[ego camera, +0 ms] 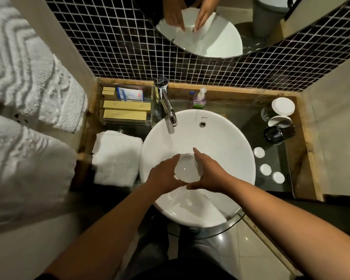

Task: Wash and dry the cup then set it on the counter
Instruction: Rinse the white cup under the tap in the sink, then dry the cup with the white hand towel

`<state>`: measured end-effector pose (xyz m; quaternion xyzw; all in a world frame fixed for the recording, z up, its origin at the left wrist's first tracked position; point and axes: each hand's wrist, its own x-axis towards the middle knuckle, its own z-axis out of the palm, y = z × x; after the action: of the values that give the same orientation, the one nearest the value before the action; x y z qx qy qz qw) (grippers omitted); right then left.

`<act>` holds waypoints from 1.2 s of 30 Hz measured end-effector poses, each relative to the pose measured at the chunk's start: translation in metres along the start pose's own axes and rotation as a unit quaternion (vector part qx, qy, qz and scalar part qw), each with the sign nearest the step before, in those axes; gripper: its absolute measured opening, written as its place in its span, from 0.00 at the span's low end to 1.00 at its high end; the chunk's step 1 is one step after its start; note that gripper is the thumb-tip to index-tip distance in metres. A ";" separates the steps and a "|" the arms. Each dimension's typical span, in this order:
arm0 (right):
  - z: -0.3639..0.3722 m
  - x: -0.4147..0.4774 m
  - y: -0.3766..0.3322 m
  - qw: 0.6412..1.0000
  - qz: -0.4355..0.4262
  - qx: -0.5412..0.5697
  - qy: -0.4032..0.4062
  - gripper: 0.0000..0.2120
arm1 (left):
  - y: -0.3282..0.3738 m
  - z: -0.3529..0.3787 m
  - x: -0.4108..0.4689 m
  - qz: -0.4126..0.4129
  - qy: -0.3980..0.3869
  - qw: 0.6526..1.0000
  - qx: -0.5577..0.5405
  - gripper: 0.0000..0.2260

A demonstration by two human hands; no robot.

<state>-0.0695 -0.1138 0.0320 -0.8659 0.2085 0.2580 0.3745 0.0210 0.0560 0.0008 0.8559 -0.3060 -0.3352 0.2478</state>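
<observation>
A white cup is held over the middle of the round white basin. My left hand grips its left side and my right hand wraps its right side, fingers pointing away from me. The cup seems tilted with its base or side towards the camera; its opening is hidden. The chrome tap stands behind the basin, its spout ahead of the cup. No running water is visible.
A folded white towel lies on the dark counter left of the basin. Behind it is a tray of boxed toiletries. Right of the basin stand covered glasses and small white lids. Towels hang at far left.
</observation>
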 end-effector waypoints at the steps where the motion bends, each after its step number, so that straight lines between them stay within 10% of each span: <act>1: 0.001 0.000 0.000 1.000 -0.001 -0.002 0.003 0.62 | 0.001 0.000 0.000 0.002 -0.002 1.000 0.001 0.38; 14: -0.003 0.003 -0.011 0.995 -0.060 -0.055 0.052 0.56 | -0.006 -0.005 0.001 -0.003 -0.022 0.999 0.038 0.41; 21: 0.002 0.017 -0.015 0.995 -0.022 -0.028 0.098 0.53 | -0.089 -0.028 0.007 -0.129 0.229 0.950 0.168 0.29; 26: 0.005 0.027 -0.015 0.992 -0.014 -0.048 0.114 0.55 | -0.130 -0.032 0.015 -0.198 0.087 0.943 0.252 0.40; 36: 0.018 0.038 -0.013 0.991 -0.022 0.041 0.126 0.49 | -0.138 -0.029 0.029 -0.225 0.149 0.932 0.242 0.44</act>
<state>-0.0381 -0.0981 0.0052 -0.8797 0.2454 0.1301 0.3860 0.1078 0.1376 -0.0793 0.9766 -0.1363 -0.1662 -0.0061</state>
